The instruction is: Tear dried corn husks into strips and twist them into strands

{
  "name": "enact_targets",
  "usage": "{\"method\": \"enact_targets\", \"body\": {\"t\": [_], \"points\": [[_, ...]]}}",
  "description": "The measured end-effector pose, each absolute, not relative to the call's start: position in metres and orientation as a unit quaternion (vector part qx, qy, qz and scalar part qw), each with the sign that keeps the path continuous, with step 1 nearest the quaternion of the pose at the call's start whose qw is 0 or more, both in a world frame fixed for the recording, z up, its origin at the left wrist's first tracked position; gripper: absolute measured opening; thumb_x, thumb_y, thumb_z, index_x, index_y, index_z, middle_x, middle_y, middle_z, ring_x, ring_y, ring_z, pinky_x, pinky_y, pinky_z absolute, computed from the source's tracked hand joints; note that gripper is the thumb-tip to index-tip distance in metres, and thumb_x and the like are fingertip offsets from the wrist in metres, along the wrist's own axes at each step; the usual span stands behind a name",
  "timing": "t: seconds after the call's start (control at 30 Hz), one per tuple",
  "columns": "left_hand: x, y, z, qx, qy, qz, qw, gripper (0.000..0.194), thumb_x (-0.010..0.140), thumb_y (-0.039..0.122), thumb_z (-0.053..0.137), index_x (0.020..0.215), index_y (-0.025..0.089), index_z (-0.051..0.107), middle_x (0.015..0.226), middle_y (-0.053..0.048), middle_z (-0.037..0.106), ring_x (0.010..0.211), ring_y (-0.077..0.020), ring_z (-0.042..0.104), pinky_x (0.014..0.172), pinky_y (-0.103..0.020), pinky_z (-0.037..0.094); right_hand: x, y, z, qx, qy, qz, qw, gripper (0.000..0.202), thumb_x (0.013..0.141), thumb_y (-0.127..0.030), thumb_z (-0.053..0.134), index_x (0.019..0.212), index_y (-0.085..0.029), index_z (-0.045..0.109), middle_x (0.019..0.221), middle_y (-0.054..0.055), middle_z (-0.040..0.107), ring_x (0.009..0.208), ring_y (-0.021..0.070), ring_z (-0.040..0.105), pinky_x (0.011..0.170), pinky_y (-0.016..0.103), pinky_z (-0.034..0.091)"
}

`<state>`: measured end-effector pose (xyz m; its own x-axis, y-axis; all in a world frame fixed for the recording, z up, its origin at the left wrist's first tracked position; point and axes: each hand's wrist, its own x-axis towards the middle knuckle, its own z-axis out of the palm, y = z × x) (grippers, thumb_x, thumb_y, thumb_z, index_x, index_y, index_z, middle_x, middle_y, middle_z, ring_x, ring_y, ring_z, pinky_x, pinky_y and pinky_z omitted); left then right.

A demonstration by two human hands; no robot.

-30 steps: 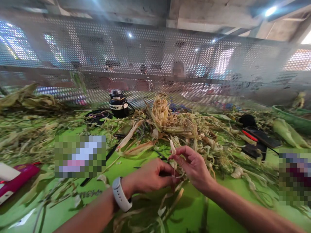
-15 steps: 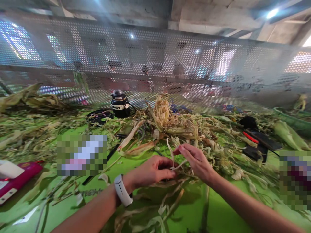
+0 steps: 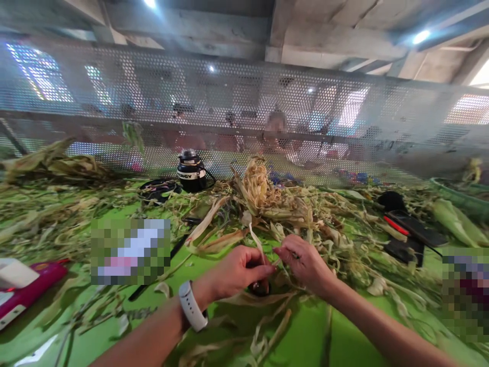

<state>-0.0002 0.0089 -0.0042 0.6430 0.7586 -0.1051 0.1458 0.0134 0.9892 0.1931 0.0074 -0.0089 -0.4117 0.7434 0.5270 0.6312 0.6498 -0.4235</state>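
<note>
My left hand (image 3: 237, 272), with a white-banded watch (image 3: 193, 306) at the wrist, pinches a pale strip of dried corn husk (image 3: 255, 237) between thumb and fingers. The strip's loose end sticks up above the knuckles. Close by on the right, my right hand (image 3: 307, 262) has its thumb and fingertips pressed together on a thin piece of the strip between the hands. A small dark, shiny object (image 3: 260, 286) shows under my left fingers; I cannot make out what it is. Loose husk strips (image 3: 263, 336) lie below both hands on the green tabletop (image 3: 298, 331).
A heap of dried husks (image 3: 255, 186) stands ahead, near a black jar (image 3: 191, 171). A power strip (image 3: 32, 283) lies at left. Phone-like dark objects (image 3: 414, 229) and a green basket (image 3: 458, 189) are at right. A perforated metal screen (image 3: 229, 92) closes off the back.
My right hand has turned and closed its fingertips, drawing lower beside the left. The strip's upright end now leans left. The view has tipped up slightly.
</note>
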Motion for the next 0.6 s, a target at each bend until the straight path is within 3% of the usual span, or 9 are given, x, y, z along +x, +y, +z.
{"method": "enact_targets", "body": {"t": [0.13, 0.23, 0.43, 0.6], "points": [[0.003, 0.008, -0.002, 0.571, 0.305, 0.368, 0.667, 0.026, 0.082, 0.038, 0.057, 0.093, 0.017, 0.067, 0.092, -0.005, 0.071, 0.089, -0.0177, 0.062, 0.082, -0.028, 0.044, 0.201, 0.009, -0.004, -0.428, -0.754, 0.003, 0.498, 0.010, 0.089, -0.029, 0.048, 0.090, -0.020, 0.052, 0.094, 0.007, 0.055, 0.094, 0.0212, 0.050, 0.083, 0.037, 0.041], [0.005, 0.007, -0.002, 0.499, 0.271, 0.446, 0.692, 0.027, 0.087, 0.033, 0.050, 0.107, 0.022, 0.064, 0.114, -0.004, 0.066, 0.115, -0.0192, 0.053, 0.100, -0.030, 0.035, 0.201, 0.003, -0.002, -0.425, -0.709, -0.028, 0.563, 0.004, 0.089, -0.023, 0.047, 0.090, -0.020, 0.050, 0.095, 0.007, 0.053, 0.097, 0.0217, 0.049, 0.086, 0.039, 0.039], [0.012, -0.001, -0.009, 0.478, 0.265, 0.488, 0.680, 0.028, 0.087, 0.031, 0.051, 0.112, 0.022, 0.061, 0.122, -0.004, 0.061, 0.117, -0.0204, 0.051, 0.105, -0.034, 0.031, 0.178, -0.012, -0.009, -0.436, -0.787, 0.245, 0.360, 0.020, 0.092, -0.032, 0.042, 0.085, -0.019, 0.056, 0.087, 0.004, 0.056, 0.085, 0.0172, 0.051, 0.077, 0.029, 0.043], [0.019, -0.003, -0.013, 0.481, 0.287, 0.494, 0.665, 0.022, 0.080, 0.031, 0.061, 0.097, 0.019, 0.065, 0.105, -0.005, 0.069, 0.100, -0.0189, 0.060, 0.094, -0.032, 0.040, 0.166, -0.012, -0.020, -0.406, -0.741, 0.369, 0.387, 0.026, 0.088, -0.036, 0.049, 0.072, -0.016, 0.054, 0.078, 0.002, 0.054, 0.075, 0.0137, 0.048, 0.069, 0.024, 0.041]]}}
